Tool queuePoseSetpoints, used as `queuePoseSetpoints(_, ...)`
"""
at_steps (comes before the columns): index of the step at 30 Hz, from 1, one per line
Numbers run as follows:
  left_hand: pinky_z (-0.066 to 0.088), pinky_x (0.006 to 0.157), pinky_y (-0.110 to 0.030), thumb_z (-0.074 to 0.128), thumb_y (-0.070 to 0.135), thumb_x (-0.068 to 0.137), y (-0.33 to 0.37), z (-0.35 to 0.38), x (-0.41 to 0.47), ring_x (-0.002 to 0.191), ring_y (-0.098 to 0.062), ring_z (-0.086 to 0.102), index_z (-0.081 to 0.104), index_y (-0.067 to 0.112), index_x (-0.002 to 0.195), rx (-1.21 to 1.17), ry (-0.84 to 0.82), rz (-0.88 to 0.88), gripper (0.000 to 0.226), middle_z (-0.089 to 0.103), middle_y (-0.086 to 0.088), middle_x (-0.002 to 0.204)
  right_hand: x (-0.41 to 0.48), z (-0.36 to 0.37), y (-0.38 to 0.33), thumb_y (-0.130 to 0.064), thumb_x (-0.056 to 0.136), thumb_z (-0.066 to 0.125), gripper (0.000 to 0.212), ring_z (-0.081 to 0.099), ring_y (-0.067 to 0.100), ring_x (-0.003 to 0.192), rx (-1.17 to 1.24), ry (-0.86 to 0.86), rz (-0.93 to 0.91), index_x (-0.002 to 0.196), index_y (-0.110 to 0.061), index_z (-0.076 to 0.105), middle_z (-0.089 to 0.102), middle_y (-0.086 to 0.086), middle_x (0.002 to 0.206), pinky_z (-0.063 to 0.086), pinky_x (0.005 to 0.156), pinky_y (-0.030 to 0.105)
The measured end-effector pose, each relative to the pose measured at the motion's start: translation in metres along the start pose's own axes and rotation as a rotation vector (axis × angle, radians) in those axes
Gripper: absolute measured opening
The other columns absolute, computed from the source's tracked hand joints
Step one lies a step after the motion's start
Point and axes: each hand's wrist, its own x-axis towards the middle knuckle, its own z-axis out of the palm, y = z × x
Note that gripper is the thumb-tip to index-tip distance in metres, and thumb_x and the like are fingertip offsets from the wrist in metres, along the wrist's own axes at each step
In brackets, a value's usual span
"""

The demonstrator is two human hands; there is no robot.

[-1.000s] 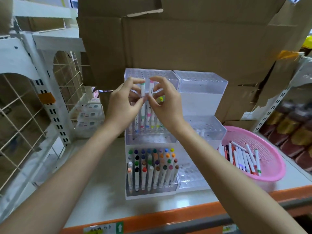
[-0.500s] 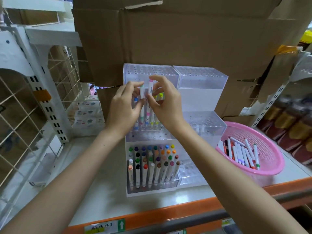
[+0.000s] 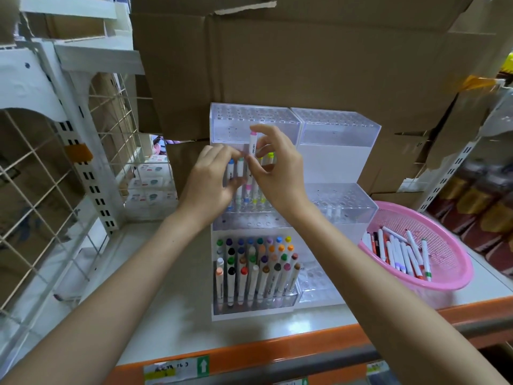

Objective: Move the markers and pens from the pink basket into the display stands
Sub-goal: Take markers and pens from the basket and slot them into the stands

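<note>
**Inspector:** State of the fingers?

**Assessor:** The right fingertips (image 3: 260,130) and thumb pinch the pink-capped marker (image 3: 253,145) near its top, barrel upright. The right hand (image 3: 277,176) hides part of the shaft. The marker's lower end sits down among the markers standing in the middle tier (image 3: 249,222) of the left display stand (image 3: 222,120); whether it has entered a hole cannot be told. The left hand (image 3: 211,184) curls about the blue- and green-capped markers (image 3: 235,166) beside it; gripping or merely steadying, I cannot tell.

**Inspector:** And the stock?

**Assessor:** The bottom tier (image 3: 255,262) carries rows of markers and the middle tier only a few. The loose markers (image 3: 399,251) lie heaped in the pink basket (image 3: 466,273), just right of the right display stand (image 3: 338,126). In my judgement, much remains.

**Inspector:** Recommendation for this step?

**Assessor:**
- Keep the barrel vertical and find a free hole next to the neighbours before pressing.
- Push straight down from the cap until it seats level with the others.
- Let the left hand hold the neighbours aside, not lift them.
- The likely fault is a tilted entry: the clear plastic makes the holes hard to read, and a slanted marker could lever its neighbours askew.
</note>
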Motion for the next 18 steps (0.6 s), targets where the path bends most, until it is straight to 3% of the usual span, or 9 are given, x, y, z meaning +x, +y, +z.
queuePoseSetpoints(8,0.036,0.084,-0.021,0.077,0.004,0.074,-0.001,-0.002,-0.002,0.096,-0.022,0.049,0.064,-0.001,0.100,0.085,0.030,0.071,0.029,0.062,-0.014,0.099,-0.006,0.000,-0.002,-0.005,0.083,0.069,0.036,0.059,0.011,0.077,0.025,0.008,0.032,0.117,-0.011,0.058,0.055,-0.003,0.091,0.042,0.061,0.008)
queuePoseSetpoints(15,0.041,0.088,-0.030,0.072,0.003,0.078,-0.001,-0.006,-0.009,0.101,-0.024,0.046,0.064,-0.003,0.113,0.182,0.057,0.116,0.037,0.058,-0.016,0.104,-0.012,-0.001,0.000,-0.001,0.082,0.068,0.039,0.059,0.003,0.071,-0.004,-0.053,0.039,0.118,-0.011,0.058,0.058,0.004,0.095,0.043,0.059,0.006)
queuePoseSetpoints(18,0.041,0.088,-0.030,0.070,0.000,0.078,-0.002,-0.008,-0.010,0.100,-0.024,0.045,0.063,-0.002,0.116,0.193,0.051,0.130,0.039,0.057,-0.016,0.103,-0.015,-0.002,0.001,-0.001,0.083,0.069,0.039,0.061,0.009,0.073,-0.001,-0.095,0.055,0.119,-0.011,0.057,0.059,0.005,0.094,0.046,0.060,0.008)
